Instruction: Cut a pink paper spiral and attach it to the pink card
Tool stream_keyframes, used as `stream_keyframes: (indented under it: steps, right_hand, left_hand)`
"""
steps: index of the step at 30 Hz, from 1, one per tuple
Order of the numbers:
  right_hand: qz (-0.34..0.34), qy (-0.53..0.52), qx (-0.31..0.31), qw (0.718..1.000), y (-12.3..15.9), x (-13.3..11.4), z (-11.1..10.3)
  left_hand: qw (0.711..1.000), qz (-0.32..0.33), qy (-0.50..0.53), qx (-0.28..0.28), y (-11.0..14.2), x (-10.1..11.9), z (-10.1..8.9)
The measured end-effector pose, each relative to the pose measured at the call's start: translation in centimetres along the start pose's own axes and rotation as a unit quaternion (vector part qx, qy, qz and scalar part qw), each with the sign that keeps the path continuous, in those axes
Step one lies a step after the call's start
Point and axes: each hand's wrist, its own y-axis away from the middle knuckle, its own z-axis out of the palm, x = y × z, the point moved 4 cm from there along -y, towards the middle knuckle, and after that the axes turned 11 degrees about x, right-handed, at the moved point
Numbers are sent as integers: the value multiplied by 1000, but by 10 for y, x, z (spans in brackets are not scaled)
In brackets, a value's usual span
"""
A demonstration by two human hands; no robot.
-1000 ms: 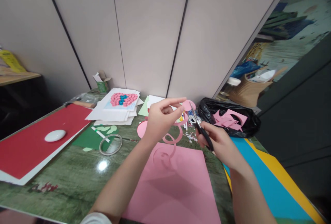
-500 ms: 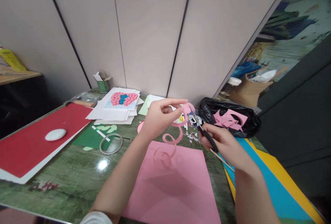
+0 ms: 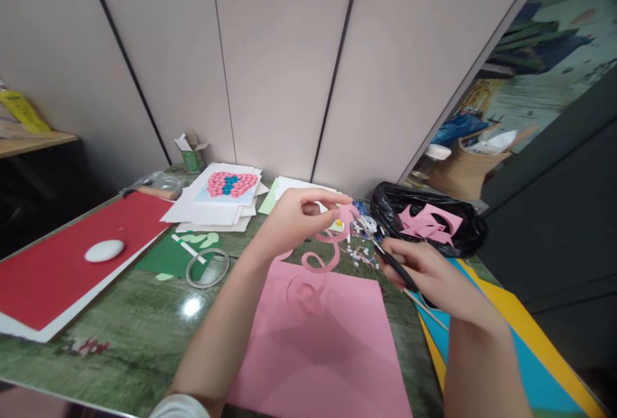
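Between thumb and fingers, my left hand (image 3: 303,215) pinches a pink paper spiral (image 3: 321,262), whose curled strip dangles below. My right hand (image 3: 424,270) is closed round black-handled scissors (image 3: 393,263), their blades pointing up and left at the spiral's small remaining centre. Whether the blades are open or closed on the paper I cannot tell. Under both hands a pink paper sheet (image 3: 328,354) lies flat on the green marbled table (image 3: 130,341). A thin stick (image 3: 427,308) shows beneath my right hand.
At the right back, a black plastic bag (image 3: 470,231) holds pink paper scraps (image 3: 429,224). Blue and yellow sheets (image 3: 525,360) lie under my right arm. Leftward are a tape roll (image 3: 207,269), a white marker (image 3: 187,247), a red sheet (image 3: 58,276) and a heart picture (image 3: 231,185).
Both hands have shifted slightly: my left one a little down, my right one right and down with the scissors. The centre piece of the spiral has turned and looks smaller.
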Motion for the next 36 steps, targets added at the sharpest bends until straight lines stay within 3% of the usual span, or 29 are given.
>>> stream_keyframes:
  steps: [8, 18, 30, 36]
  right_hand:
    - [-15, 33, -52, 998, 4, -3, -3]
    - [-15, 73, -69, 995, 6, 5, -6]
    - [36, 39, -67, 996, -3, 11, -9]
    - [61, 83, -23, 994, -3, 23, -14]
  left_hand:
    - [998, 4, -32, -59, 1, 0, 1]
    - [994, 40, -57, -85, 1, 2, 4]
    - [996, -48, 58, 46, -15, -21, 4]
    - [991, -65, 72, 89, -18, -27, -3]
